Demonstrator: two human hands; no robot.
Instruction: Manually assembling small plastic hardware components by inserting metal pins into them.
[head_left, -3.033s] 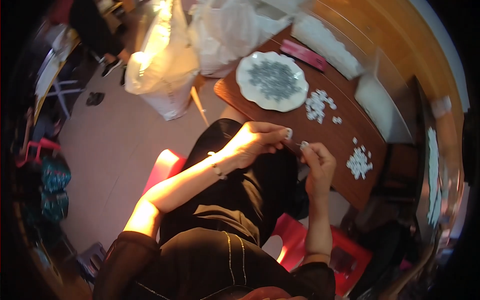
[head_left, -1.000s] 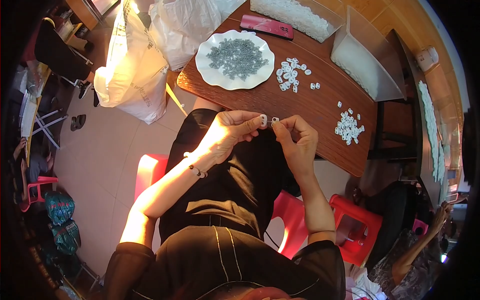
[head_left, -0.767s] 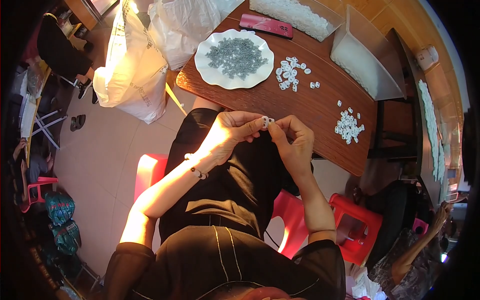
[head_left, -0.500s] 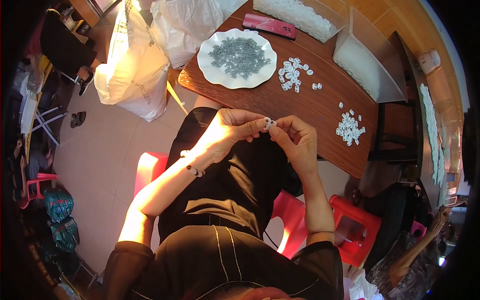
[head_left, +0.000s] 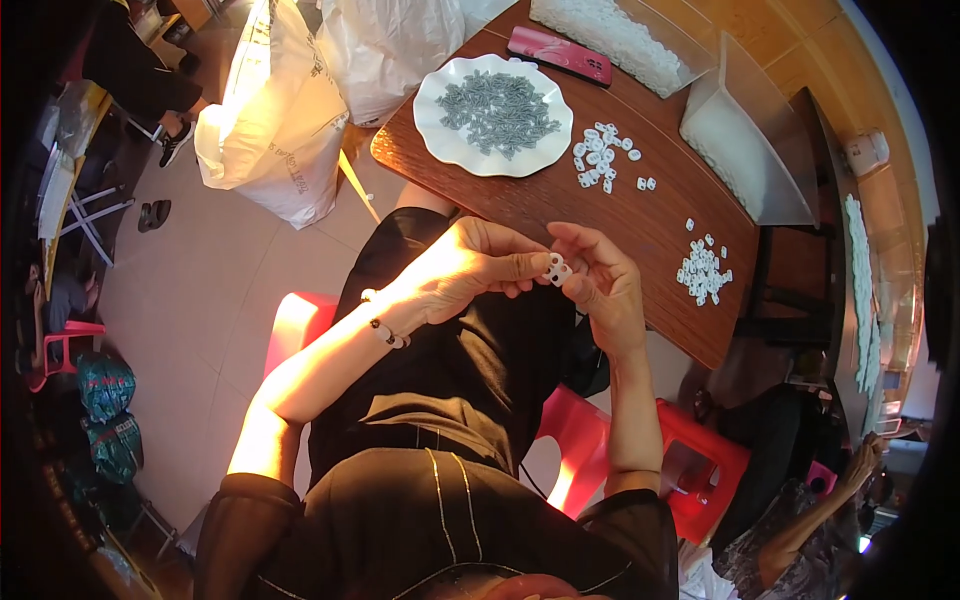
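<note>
Over my lap, just off the table's near edge, my left hand point(head_left: 482, 268) pinches a small white plastic piece with dark holes point(head_left: 558, 269) between thumb and fingertips. My right hand point(head_left: 612, 292) is at its other side, fingers raised and apart, with the thumb beside the piece; whether the thumb touches it I cannot tell. Beyond the hands, on the brown table point(head_left: 560, 205), lie a pile of small white pieces point(head_left: 600, 155) and another pile of white two-holed pieces point(head_left: 704, 270). A scalloped white plate point(head_left: 428, 112) holds many small grey slender parts point(head_left: 500, 112).
A pink phone-like case point(head_left: 560, 55) lies at the table's far side. Behind it are clear bins point(head_left: 742, 150) of white parts. White sacks point(head_left: 290, 150) stand at left. Red stools point(head_left: 705, 470) are near me, and another person's arm point(head_left: 825, 510) shows at lower right.
My right fingers have lifted and spread away from the white piece, which has turned in my left fingertips. The view has shifted slightly.
</note>
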